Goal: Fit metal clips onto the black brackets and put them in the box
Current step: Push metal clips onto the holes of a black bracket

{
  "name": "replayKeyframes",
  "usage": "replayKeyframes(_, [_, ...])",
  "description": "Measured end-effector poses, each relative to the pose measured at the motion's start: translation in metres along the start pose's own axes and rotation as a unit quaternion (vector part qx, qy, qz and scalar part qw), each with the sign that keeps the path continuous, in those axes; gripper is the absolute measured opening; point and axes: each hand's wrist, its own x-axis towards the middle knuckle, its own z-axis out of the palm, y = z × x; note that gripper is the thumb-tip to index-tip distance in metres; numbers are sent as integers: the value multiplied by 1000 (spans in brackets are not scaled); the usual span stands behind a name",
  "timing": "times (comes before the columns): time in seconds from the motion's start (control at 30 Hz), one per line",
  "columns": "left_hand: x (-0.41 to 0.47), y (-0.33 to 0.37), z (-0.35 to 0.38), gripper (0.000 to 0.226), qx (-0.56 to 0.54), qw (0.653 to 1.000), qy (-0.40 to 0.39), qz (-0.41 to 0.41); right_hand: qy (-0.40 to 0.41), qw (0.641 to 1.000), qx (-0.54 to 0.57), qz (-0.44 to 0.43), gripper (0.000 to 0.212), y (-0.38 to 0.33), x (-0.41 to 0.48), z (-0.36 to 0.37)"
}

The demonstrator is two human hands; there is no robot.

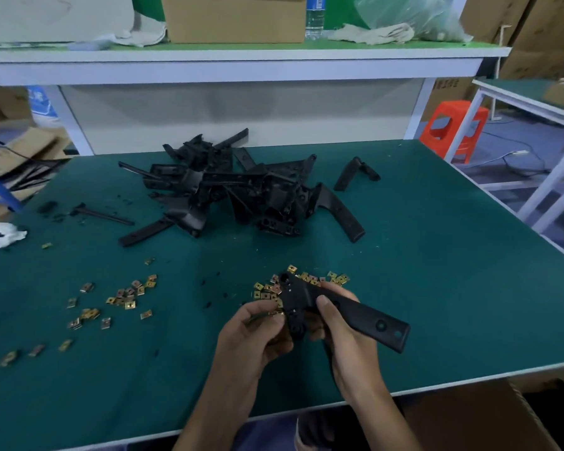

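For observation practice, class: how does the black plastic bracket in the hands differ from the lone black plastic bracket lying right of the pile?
The held black plastic bracket is gripped by the left hand and right hand; the lone black plastic bracket lies untouched on the green table. The held one is near, over metal clips; the lone one lies far back, away from them. Both are black and angled.

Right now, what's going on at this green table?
A person is fitting metal clips onto black brackets. The right hand holds one bracket above the table, while the left hand pinches at its edge, seemingly pressing a clip on. A pile of brackets waits farther back, and loose clips lie scattered on the green surface.
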Motion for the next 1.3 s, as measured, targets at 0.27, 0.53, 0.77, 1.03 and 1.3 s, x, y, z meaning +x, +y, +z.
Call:
replayKeyframes(0.27, [5,-4,-4,17,-26,999,-21,-25,-11,1000,3,-9,30,1,1,0])
replayKeyframes(0.53, [9,-2,-8,34,-35,996,-50,-60,-28,999,-11,-18,27,-1,-1,-1])
replayKeyframes(0.77, [16,7,-18,39,40,986,-133,-93,-37,997,-40,-46,22,0,-2,0])
replayKeyframes(1.03, [63,27,3,29,305,945,-101,62,37,998,57,5,26,-6,1,3])
replayKeyframes(1.3, [140,7,25,20,703,687,-12,182,25,996,80,17,33,-13,-1,3])
